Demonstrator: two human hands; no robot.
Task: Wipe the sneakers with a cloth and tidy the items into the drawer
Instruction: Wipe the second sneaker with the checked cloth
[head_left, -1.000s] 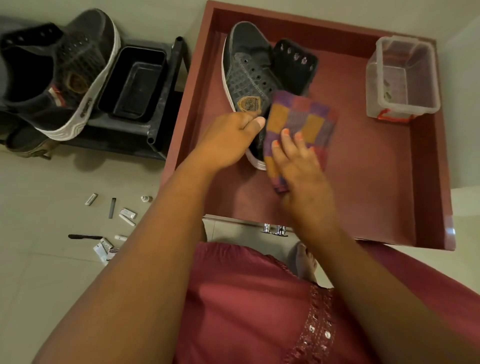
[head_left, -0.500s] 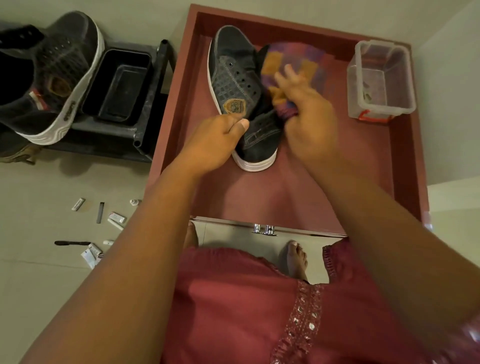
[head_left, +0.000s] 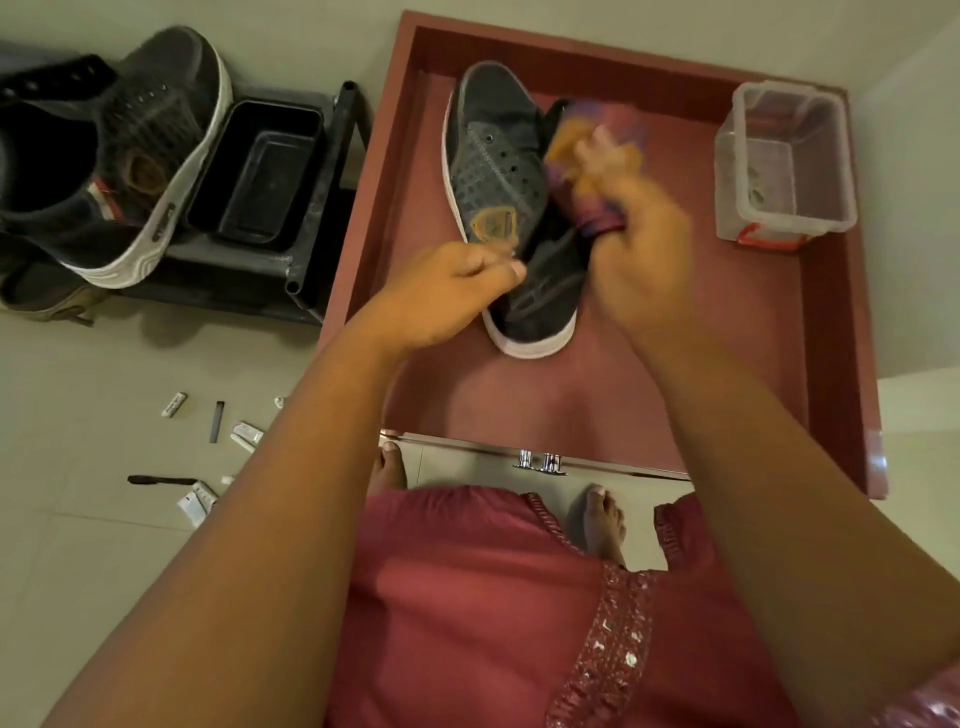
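The sneaker (head_left: 511, 208) lies in the drawer (head_left: 841, 332), upper centre of frame, toe pointing away. The right hand (head_left: 641, 260) clutches the cloth (head_left: 597, 156) on its right flank; the left hand (head_left: 447, 291) pinches its near collar.

I see my own maroon tunic (head_left: 467, 623) with a sequinned embroidered strip (head_left: 613, 649) down its front, frilled trim at the hem, bare forearms, bare feet (head_left: 602, 525).

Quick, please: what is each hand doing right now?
Left hand: curled, holds the sneaker by its side.
Right hand: grips the cloth.
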